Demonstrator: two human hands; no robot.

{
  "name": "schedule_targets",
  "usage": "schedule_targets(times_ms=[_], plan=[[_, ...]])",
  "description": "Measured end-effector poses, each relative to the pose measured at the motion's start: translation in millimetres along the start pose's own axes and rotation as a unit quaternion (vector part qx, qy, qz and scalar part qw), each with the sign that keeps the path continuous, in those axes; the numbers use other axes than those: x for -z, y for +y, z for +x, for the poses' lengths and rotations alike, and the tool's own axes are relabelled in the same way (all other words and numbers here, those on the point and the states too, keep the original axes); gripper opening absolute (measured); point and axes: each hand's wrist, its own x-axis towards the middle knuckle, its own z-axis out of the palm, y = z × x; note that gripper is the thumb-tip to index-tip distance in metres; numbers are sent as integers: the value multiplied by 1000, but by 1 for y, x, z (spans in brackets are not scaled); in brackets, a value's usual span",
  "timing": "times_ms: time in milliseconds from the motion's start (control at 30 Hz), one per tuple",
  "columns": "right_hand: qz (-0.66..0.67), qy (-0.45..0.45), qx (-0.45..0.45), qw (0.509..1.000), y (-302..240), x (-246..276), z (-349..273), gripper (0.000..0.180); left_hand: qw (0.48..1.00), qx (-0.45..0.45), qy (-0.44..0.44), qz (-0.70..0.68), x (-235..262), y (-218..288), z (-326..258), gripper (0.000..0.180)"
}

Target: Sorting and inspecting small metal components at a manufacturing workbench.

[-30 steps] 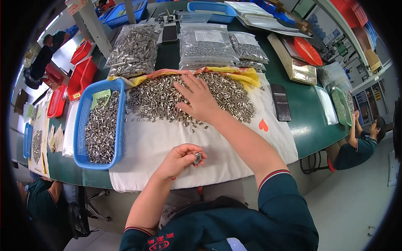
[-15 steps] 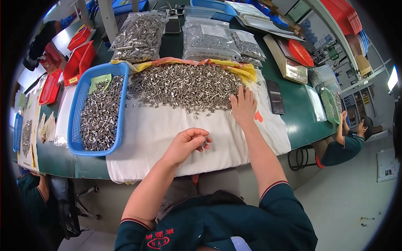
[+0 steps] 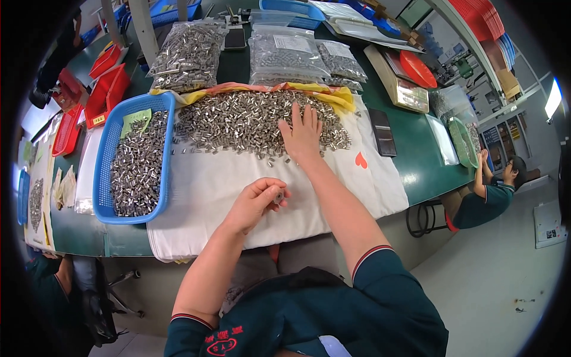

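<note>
You are in a factory workshop: a long green workbench (image 3: 416,160) carries heaps of small metal parts (image 3: 250,119), plastic trays (image 3: 113,172), packed bags (image 3: 285,56), and another worker (image 3: 493,190) sits nearby.

Green-topped workbench (image 3: 419,160) running left to right across the scene, its right end curving toward the near side; grey smooth floor (image 3: 505,268) near right, with a white sheet of paper (image 3: 550,223) lying on it at the right edge; dark metal stool frame (image 3: 423,217) under the bench's right end; shelving with red bins (image 3: 485,24) along the far right; bright window or light panel (image 3: 553,98) at the far right; second green bench (image 3: 89,53) at far left; lighting even and bright.
</note>
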Motion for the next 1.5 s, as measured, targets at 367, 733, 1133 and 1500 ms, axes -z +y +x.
schedule_targets(times_ms=[367,733,1133,1500], plan=[[269,-136,107,948,88,116,-14,26,918,-115,57,375,-45,-16,2,15],[152,-268,293,905,39,59,-5,17,708,-330,-31,623,-82,-58,37,8],[115,-58,529,839,-13,29,-11,24,744,-312,-43,589,-79,-66,33,12],[60,59,426,901,2,0,53,24,852,-279,-46,441,-78,-65,45,12]])
